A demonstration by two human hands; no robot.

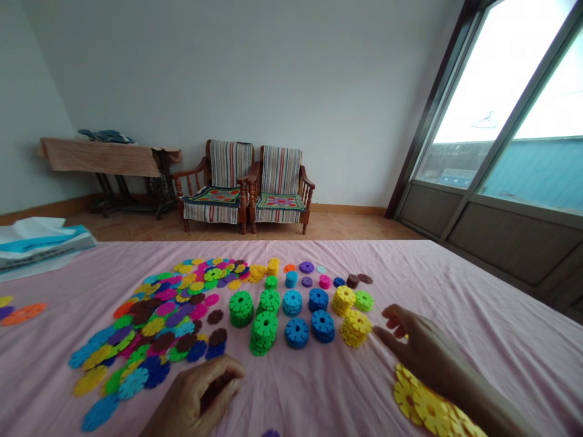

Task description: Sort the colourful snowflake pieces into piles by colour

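Note:
My left hand [195, 391] rests low on the pink cloth, fingers curled and the thumb close to the fingertips; nothing shows in it. Beyond it lie a brown flower disc [217, 337] and loose mixed discs [164, 309]. My right hand [412, 334] is held with thumb and fingers apart, just right of a yellow disc stack [356, 328], holding nothing visible. In front stand stacks of notched plastic discs: green [265, 328], light blue [292, 302], dark blue [323, 325] and yellow [344, 298]. Under my right forearm is a pile of yellow discs [426, 406].
Smaller stacks, such as a pink one [325, 281] and a brown one [352, 281], form a row behind. A tissue pack [45, 243] lies at the left, near an orange disc [25, 314]. Two wooden chairs [218, 182] stand beyond the table's far edge; windows [501, 121] are at right.

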